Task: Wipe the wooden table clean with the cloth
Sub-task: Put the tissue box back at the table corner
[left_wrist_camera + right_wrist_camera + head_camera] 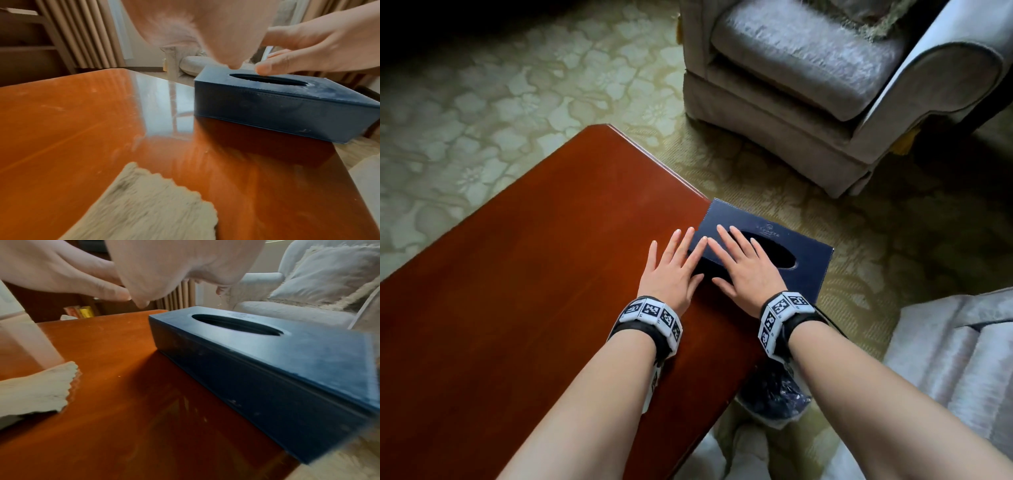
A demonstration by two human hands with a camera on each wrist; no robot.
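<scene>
We find no legible text: the small gold imprint on the navy tissue box is too faint to read, and our wristbands carry only black-and-white square markers.

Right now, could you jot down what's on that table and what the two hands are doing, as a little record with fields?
Table: glossy reddish wood, faint smears in the left wrist view
Box: dark blue tissue box with an oval slot, at the table's right edge, partly overhanging it
Left hand: fingers straight, at the box's near end
Right hand: fingers straight, flat over the box top
Cloth: beige, fluffy, lying on the table near the left wrist, unheld
Armchair: grey, on the carpet beyond the table
</scene>
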